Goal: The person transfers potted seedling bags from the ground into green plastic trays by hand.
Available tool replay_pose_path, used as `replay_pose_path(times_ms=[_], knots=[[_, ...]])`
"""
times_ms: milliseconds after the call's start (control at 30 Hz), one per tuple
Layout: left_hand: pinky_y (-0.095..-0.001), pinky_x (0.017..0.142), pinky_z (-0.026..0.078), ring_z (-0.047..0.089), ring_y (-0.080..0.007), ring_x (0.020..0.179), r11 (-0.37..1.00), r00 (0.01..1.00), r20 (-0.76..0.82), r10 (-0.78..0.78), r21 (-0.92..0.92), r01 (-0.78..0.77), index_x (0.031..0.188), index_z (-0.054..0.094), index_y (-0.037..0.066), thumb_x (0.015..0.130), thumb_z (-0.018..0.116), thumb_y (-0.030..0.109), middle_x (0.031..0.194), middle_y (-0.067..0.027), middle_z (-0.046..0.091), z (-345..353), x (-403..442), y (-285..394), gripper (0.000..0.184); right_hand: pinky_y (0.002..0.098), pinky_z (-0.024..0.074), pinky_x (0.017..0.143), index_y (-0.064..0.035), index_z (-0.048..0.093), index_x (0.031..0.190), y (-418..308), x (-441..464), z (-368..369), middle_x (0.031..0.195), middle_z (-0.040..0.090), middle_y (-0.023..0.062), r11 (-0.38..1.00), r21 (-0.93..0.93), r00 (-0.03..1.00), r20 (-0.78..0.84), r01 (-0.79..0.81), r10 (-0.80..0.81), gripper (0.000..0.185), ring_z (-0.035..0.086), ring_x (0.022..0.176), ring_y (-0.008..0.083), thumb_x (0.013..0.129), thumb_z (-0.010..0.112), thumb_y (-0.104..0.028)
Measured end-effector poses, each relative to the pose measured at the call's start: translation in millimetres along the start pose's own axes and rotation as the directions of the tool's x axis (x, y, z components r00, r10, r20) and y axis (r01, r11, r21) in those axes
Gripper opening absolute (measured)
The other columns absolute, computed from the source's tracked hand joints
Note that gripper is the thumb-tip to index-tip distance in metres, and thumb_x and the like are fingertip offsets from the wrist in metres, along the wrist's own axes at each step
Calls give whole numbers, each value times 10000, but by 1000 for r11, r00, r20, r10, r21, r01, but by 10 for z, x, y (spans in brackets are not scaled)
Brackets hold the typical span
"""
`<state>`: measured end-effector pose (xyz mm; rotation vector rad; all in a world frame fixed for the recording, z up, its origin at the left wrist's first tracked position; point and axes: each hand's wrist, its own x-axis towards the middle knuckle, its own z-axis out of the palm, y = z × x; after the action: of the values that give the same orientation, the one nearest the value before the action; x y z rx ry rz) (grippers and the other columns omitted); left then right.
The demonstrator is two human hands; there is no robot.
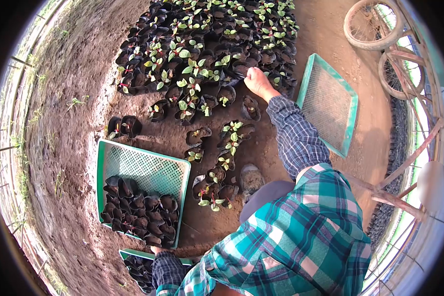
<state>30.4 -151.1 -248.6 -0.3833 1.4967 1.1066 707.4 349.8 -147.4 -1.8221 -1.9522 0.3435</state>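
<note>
My right hand (pixel 259 83) reaches forward to the front right edge of a dense block of potted seedlings (pixel 195 66). Its fingers are curled closed beside a black soil-filled bag (pixel 241 68); what they grip, if anything, is hidden. Low in the view, my left hand (pixel 157 250) is at the near edge of a green-rimmed crate (pixel 187 197), next to small black soil bags (pixel 140 212) packed inside. Only a bit of that hand shows past the dark checked sleeve, and its fingers are hidden.
Loose seedling bags (pixel 214 190) stand on the soil between the block and my shoe (pixel 252 178). On the right lie a green-framed mesh tray (pixel 328 103) and a wheeled frame with a spoked wheel (pixel 372 24). A second crate (pixel 133 254) with black bags sits below the first.
</note>
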Motion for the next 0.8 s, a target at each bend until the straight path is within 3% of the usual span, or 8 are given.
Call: replay_pose_path(times_ms=[133, 200, 233, 267, 300, 333, 433, 800], knots=[[-463, 834, 425, 579, -264, 996, 998, 999, 9, 53, 35, -53, 1062, 603, 114, 920, 473, 274, 1094, -78, 597, -170, 92, -68, 250, 497, 516, 800, 72, 664, 728, -125, 169, -25, 781, 660, 260, 980, -197, 985, 170, 23, 11, 278, 648, 829, 412, 750, 576, -191], [-462, 820, 429, 585, -262, 981, 995, 996, -2, 93, 46, -92, 1045, 611, 116, 917, 475, 272, 1077, -78, 603, -263, 112, -142, 243, 517, 524, 708, 12, 689, 716, -462, 173, -198, 742, 655, 245, 974, -110, 979, -80, -196, 188, 275, 651, 774, 420, 762, 624, -251], [-461, 813, 431, 588, -261, 974, 993, 994, -16, 112, 47, -112, 1037, 614, 117, 915, 476, 271, 1068, -77, 607, -277, 141, -184, 240, 521, 521, 683, -12, 679, 687, -434, 199, -218, 733, 647, 233, 953, -291, 977, -213, -88, 25, 267, 647, 755, 422, 746, 679, -272], [-461, 805, 433, 591, -260, 966, 990, 990, -33, 135, 41, -133, 1028, 618, 118, 913, 478, 269, 1059, -77, 610, -310, 144, -235, 237, 513, 523, 739, -31, 686, 763, -492, 248, -332, 847, 670, 209, 896, -415, 987, -48, -157, 151, 273, 653, 840, 400, 738, 723, -300], [-460, 798, 435, 594, -259, 959, 988, 986, -58, 153, 34, -152, 1020, 621, 118, 911, 479, 268, 1050, -77, 613, -309, 125, -254, 234, 493, 512, 842, -65, 696, 937, -199, 264, -188, 1019, 677, 181, 857, -510, 989, -149, -72, -6, 341, 633, 983, 381, 746, 739, -344], [-460, 791, 437, 597, -258, 951, 985, 981, -84, 174, 25, -173, 1011, 625, 119, 910, 480, 267, 1041, -76, 616, -316, 128, -285, 231, 479, 488, 925, -87, 673, 1065, -130, 315, -180, 1119, 662, 158, 812, -573, 993, -63, -116, 97, 417, 596, 1088, 365, 766, 730, -373], [-458, 769, 443, 605, -255, 929, 975, 962, -159, 221, 24, -220, 985, 636, 122, 904, 483, 264, 1015, -75, 626, -357, 158, -330, 224, 479, 488, 919, -151, 673, 1147, -60, 376, -156, 1110, 687, 110, 743, -665, 975, 114, -69, 192, 370, 591, 1096, 351, 834, 677, -348], [-453, 691, 464, 637, -245, 848, 941, 887, -316, 335, 157, -299, 891, 675, 131, 885, 495, 251, 917, -72, 662, -782, 533, -549, 217, 497, 466, 850, -187, 699, 1078, -360, 377, -274, 971, 711, 122, 715, -698, 989, 71, -42, 128, 254, 633, 1012, 317, 845, 628, -258]])
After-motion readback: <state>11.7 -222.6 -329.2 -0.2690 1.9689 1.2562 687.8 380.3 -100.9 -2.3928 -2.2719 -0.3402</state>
